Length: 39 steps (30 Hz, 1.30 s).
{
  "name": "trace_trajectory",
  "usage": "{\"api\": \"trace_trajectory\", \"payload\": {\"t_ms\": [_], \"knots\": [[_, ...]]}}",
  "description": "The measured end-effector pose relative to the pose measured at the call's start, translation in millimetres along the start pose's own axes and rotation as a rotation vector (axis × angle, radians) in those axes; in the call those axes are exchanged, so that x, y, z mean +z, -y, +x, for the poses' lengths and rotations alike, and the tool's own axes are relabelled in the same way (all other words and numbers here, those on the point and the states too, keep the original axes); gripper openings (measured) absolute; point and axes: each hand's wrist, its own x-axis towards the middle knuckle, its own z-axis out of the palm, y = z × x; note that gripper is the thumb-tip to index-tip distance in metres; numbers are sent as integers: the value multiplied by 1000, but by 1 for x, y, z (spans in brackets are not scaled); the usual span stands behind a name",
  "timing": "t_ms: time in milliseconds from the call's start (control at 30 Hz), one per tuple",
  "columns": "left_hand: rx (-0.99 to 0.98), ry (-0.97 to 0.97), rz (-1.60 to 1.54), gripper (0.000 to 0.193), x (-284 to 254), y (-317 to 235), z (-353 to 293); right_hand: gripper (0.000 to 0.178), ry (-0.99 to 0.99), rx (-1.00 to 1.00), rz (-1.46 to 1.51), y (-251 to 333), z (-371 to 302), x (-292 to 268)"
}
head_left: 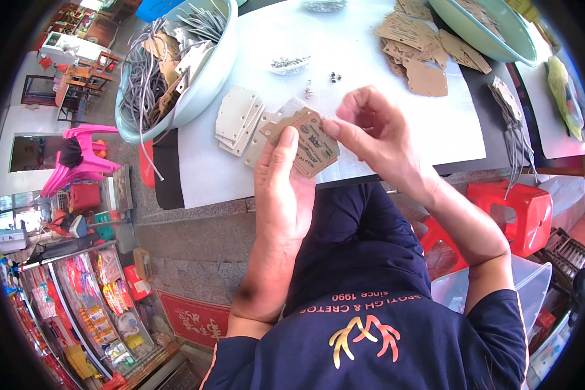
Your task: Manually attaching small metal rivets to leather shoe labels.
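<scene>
My left hand (281,188) holds a small stack of brown printed cardboard tags (309,144), thumb pressed on its left edge. My right hand (370,130) pinches the stack's upper right corner with thumb and forefinger. Both hands hover over the front edge of a table covered with white sheet (370,58). A fanned pile of pale blank tags (239,120) lies on the sheet just left of the stack.
A pale green basin (201,84) of grey strings and tags sits at the left. More brown tags (416,45) lie at the far right beside a second basin (487,29). Small metal eyelets (289,63) are scattered mid-table. A red stool (520,208) stands at the right.
</scene>
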Motion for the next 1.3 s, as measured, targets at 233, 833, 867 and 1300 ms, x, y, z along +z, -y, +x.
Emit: {"api": "trace_trajectory", "payload": {"t_ms": [233,833,867,1300], "knots": [[16,42,-48,38,10,-6,3,28,-80,-136,-334,-3,-22,5],[111,19,-136,42,18,-8,-8,23,25,254,203,8,-15,14],[120,11,-157,40,19,-9,-9,23,24,252,204,10,-15,14],[111,63,-174,43,18,-7,-12,22,1,219,349,14,-20,12]]}}
